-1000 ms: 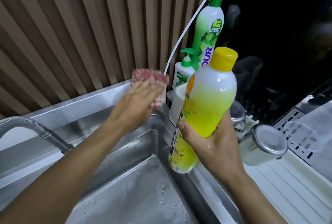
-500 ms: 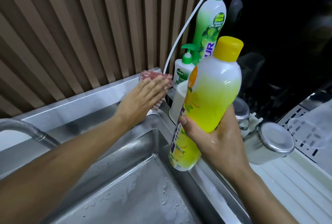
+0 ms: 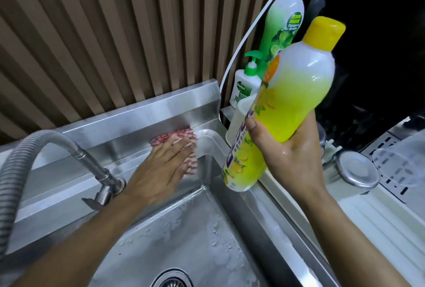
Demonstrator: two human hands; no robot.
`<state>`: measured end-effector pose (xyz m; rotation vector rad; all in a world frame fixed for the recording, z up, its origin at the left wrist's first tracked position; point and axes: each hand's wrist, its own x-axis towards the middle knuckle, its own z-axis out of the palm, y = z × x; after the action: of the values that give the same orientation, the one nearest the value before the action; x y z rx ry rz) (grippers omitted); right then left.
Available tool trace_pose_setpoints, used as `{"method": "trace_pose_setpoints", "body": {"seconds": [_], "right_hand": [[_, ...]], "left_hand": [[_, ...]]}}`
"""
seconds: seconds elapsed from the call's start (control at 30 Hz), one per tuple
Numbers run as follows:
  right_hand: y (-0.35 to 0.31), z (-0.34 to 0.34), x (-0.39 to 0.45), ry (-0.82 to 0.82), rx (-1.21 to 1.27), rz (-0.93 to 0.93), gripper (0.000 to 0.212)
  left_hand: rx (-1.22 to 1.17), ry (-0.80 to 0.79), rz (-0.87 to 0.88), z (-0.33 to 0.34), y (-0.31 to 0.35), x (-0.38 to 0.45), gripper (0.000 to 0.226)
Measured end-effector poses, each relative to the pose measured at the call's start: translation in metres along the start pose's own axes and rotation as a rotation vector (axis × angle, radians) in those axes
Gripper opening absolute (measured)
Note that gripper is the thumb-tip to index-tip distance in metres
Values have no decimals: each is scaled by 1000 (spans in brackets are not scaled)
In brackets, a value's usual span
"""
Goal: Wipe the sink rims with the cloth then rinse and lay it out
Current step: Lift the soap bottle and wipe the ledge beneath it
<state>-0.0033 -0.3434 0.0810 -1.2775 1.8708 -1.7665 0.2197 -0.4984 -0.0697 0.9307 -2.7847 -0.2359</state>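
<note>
Flat against the back rim of the steel sink (image 3: 161, 112), near its right corner, a red-and-white checked cloth (image 3: 184, 139) lies under the straight fingers of the left hand (image 3: 158, 171), which presses it to the metal. Beside it, the right hand (image 3: 292, 158) grips a tilted yellow dish-soap bottle (image 3: 287, 102) lifted above the sink's right edge. Behind stand a green bottle (image 3: 282, 27) and a pump dispenser (image 3: 245, 86); the faucet (image 3: 76, 153) arches at left.

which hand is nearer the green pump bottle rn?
Right. The right hand holds the yellow bottle lifted just in front of the green pump bottle. The left hand presses the cloth on the back rim, further left.
</note>
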Motion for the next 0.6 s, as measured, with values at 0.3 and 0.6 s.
{"method": "trace_pose_setpoints", "body": {"seconds": [0.3, 0.6], "right_hand": [[9, 73, 36, -41, -75, -45, 68], [33, 118, 57, -89, -89, -58, 71]], "left_hand": [[68, 89, -215, 1, 15, -52, 60], [214, 113, -235, 7, 8, -69, 70]]}}
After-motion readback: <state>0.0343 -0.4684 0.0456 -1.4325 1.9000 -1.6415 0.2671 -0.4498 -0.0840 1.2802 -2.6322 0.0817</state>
